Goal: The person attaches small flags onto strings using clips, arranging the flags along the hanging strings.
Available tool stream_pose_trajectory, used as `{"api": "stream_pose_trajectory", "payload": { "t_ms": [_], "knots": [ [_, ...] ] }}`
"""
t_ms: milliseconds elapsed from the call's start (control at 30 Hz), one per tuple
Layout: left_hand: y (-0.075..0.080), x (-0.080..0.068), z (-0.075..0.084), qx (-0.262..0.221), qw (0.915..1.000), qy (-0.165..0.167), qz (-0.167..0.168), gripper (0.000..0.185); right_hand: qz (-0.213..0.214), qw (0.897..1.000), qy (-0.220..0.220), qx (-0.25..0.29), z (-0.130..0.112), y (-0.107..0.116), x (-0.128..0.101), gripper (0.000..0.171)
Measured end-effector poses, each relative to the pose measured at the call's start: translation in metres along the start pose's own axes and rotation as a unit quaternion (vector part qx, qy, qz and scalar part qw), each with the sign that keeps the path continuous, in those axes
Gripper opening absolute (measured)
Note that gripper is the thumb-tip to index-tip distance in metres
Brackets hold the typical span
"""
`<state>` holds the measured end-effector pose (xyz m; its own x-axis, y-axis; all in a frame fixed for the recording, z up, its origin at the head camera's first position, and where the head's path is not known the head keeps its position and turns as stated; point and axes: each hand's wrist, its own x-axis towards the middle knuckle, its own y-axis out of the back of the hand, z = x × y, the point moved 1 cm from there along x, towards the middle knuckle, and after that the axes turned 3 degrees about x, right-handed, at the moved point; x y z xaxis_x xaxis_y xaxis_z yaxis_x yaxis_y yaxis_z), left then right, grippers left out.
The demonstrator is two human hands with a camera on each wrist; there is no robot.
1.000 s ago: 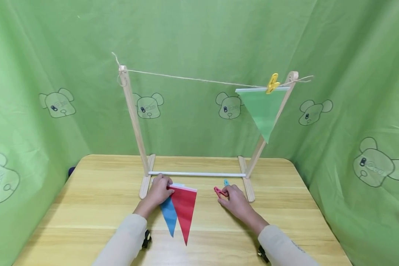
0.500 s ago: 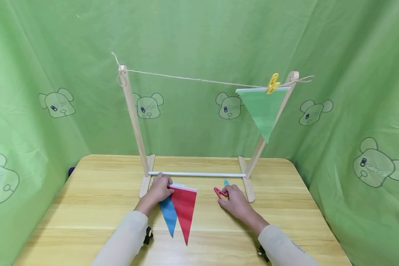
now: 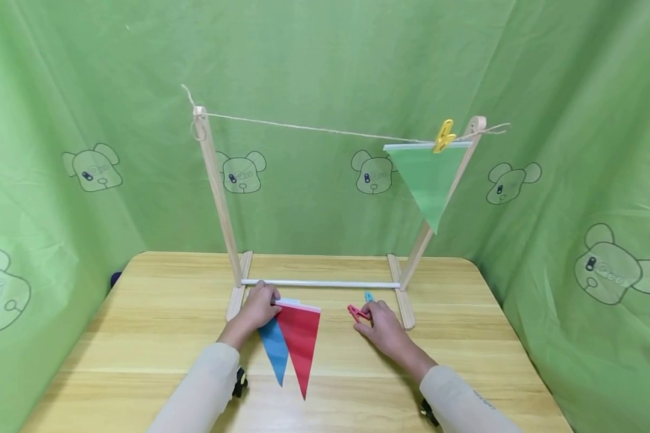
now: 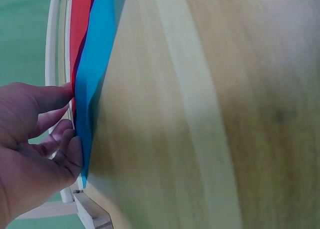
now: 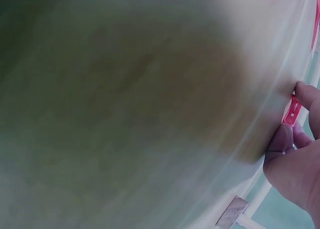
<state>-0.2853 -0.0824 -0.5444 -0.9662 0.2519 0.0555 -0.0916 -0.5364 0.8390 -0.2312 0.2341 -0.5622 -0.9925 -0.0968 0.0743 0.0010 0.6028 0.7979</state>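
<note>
My left hand (image 3: pixel 257 307) pinches the white-topped edge of a red pennant (image 3: pixel 301 346) at its left corner. A blue pennant (image 3: pixel 274 349) lies partly under the red one, its upper part covered by that hand. On the table to the right, my right hand (image 3: pixel 384 329) has a pink-red clothespin (image 3: pixel 355 313) between thumb and fingers, clearer in the right wrist view, where the clothespin (image 5: pixel 292 111) shows between the fingertips. A light blue clothespin (image 3: pixel 369 296) pokes out just behind that hand, its lower part hidden.
Behind the hands stands a wooden frame with a left post (image 3: pixel 219 198), a right post (image 3: pixel 419 243) and a white bottom rod (image 3: pixel 322 283). A string (image 3: pixel 303 127) spans the tops. From it hangs a green pennant (image 3: pixel 429 180) under a yellow clothespin (image 3: pixel 444 136).
Almost nothing differs. My left hand has shifted very slightly at the pennant's corner; my right hand keeps its place at the pink-red clothespin.
</note>
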Motion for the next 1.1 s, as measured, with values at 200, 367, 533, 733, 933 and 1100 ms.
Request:
{"api": "stream_pose_trajectory", "payload": {
  "t_ms": [200, 367, 533, 733, 933, 1100],
  "knots": [
    [0.0013, 0.0001, -0.0002, 0.011, 0.9999, -0.009, 0.000, 0.015, -0.005, 1.000, -0.002, 0.003, -0.0002, 0.0015, 0.0003, 0.028],
    [0.0009, 0.0001, 0.0013, 0.018, 0.9998, -0.010, -0.001, 0.013, -0.012, 1.000, -0.015, 0.010, 0.0001, 0.0012, 0.0001, 0.028],
    [-0.0010, -0.0008, 0.0029, 0.024, 0.9996, -0.015, 0.001, 0.013, -0.013, 1.000, -0.013, 0.012, -0.0002, 0.0016, -0.0002, 0.028],
    [-0.0034, -0.0008, 0.0038, 0.021, 0.9993, -0.030, 0.007, 0.018, -0.012, 1.000, -0.012, 0.010, -0.0005, 0.0028, 0.0000, 0.028],
    [-0.0049, 0.0003, 0.0031, 0.007, 0.9989, -0.045, 0.015, 0.019, -0.013, 1.000, -0.014, 0.012, -0.0001, 0.0037, -0.0010, 0.027],
    [-0.0065, 0.0030, 0.0014, -0.009, 0.9986, -0.050, 0.012, 0.018, -0.015, 1.000, -0.019, 0.012, 0.0000, 0.0032, 0.0002, 0.028]
  ]
}}
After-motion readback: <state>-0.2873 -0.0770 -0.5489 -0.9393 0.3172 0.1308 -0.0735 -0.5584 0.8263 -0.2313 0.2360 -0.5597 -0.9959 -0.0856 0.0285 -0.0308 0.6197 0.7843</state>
